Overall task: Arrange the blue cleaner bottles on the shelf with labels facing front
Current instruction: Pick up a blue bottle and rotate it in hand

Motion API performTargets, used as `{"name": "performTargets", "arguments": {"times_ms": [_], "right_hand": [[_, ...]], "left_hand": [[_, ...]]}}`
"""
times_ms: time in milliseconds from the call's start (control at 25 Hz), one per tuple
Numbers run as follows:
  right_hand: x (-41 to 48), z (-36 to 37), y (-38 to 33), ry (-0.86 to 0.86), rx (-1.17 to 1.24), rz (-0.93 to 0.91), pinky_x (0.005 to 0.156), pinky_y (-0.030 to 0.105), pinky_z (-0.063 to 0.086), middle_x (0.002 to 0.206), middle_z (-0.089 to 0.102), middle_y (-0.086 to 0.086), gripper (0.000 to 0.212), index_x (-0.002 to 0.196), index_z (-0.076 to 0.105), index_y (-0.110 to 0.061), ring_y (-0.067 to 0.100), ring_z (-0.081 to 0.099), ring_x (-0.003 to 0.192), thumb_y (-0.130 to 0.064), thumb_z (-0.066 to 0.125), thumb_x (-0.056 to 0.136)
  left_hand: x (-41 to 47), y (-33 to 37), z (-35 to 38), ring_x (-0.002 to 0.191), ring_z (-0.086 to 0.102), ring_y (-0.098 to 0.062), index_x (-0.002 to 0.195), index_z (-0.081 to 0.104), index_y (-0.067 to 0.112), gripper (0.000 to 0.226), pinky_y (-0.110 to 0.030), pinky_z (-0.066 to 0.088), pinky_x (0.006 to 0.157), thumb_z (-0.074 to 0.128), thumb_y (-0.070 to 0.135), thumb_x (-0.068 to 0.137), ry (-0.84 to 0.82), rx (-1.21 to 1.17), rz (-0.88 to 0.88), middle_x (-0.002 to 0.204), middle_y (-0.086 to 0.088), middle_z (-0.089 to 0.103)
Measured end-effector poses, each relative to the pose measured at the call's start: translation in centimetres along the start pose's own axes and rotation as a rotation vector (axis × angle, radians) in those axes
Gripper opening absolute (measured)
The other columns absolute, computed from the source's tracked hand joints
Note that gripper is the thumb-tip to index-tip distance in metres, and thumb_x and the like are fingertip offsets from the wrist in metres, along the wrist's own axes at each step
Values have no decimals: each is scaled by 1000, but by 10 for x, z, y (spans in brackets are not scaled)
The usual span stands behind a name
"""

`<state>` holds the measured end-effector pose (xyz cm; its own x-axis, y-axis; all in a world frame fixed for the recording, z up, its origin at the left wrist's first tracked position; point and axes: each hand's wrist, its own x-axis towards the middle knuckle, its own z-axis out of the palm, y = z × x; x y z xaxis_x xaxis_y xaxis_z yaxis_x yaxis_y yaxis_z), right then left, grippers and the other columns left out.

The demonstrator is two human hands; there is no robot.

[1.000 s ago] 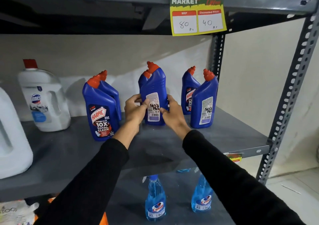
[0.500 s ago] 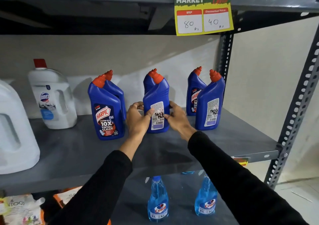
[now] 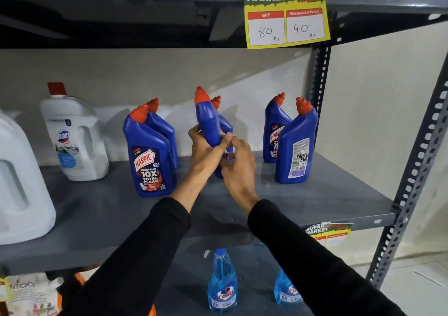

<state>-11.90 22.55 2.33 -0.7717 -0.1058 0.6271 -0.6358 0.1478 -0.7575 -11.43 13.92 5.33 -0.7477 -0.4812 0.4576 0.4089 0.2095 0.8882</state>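
Note:
Several blue cleaner bottles with orange caps stand on the grey shelf (image 3: 327, 201). My left hand (image 3: 206, 150) and my right hand (image 3: 238, 165) both grip the middle bottle (image 3: 208, 121), which shows its narrow side and tilts slightly left. Another bottle (image 3: 224, 124) stands right behind it. At the left, a bottle (image 3: 148, 160) shows its front label, with one (image 3: 162, 131) behind it. At the right, a bottle (image 3: 297, 148) shows its back label, and the one behind it (image 3: 275, 131) faces front.
A white Domex jug (image 3: 72, 138) and a larger white jug (image 3: 21, 182) stand at the shelf's left. A yellow price tag (image 3: 286, 12) hangs from the upper shelf. Two light-blue spray bottles (image 3: 221, 284) stand on the shelf below. A perforated metal post (image 3: 412, 189) rises on the right.
The middle bottle has turned from showing its back label to showing its narrow side, and rose a little. Both hands moved closer together around it.

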Motion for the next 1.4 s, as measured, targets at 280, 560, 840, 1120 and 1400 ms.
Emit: {"name": "performTargets", "arguments": {"times_ms": [280, 560, 840, 1120, 1400], "right_hand": [[17, -24, 8, -163, 199, 133, 72, 7, 51, 119, 51, -16, 78, 146, 38, -26, 0, 57, 101, -3, 73, 80], [18, -21, 23, -143, 140, 197, 85, 35, 60, 114, 68, 0, 62, 135, 52, -18, 18, 69, 102, -5, 75, 78], [13, -23, 35, -206, 94, 290, 94, 41, 56, 125, 65, 6, 55, 135, 51, -12, 20, 63, 115, -6, 71, 83], [14, -30, 34, -232, 70, 282, 88, 27, 53, 129, 62, 4, 63, 138, 47, -15, 17, 60, 119, -10, 74, 82], [34, -106, 14, 287, -17, -162, 89, 31, 53, 116, 54, -7, 47, 124, 55, -31, 13, 57, 103, -12, 70, 84]], "left_hand": [[19, -1, -21, 91, 70, -24, 120, 58, 3, 40, -40, 58, 77, 65, 20, 84, -116, -394, -67, 103, -10, 71], [13, -8, -16, 80, 73, -16, 111, 64, 7, 20, -29, 59, 66, 59, 20, 96, -115, -223, -21, 94, -5, 74], [6, -34, -14, 86, 73, -21, 114, 63, 10, 22, -32, 59, 70, 56, 23, 97, -94, -134, -62, 99, -5, 74], [1, -35, -7, 113, 63, -23, 136, 44, 16, 43, -29, 57, 86, 55, 27, 96, -9, 77, 27, 126, -7, 61], [-16, -16, 44, 122, 46, -25, 129, 43, 11, 46, -30, 36, 104, 67, 15, 90, 212, 387, 816, 130, -13, 46]]}}
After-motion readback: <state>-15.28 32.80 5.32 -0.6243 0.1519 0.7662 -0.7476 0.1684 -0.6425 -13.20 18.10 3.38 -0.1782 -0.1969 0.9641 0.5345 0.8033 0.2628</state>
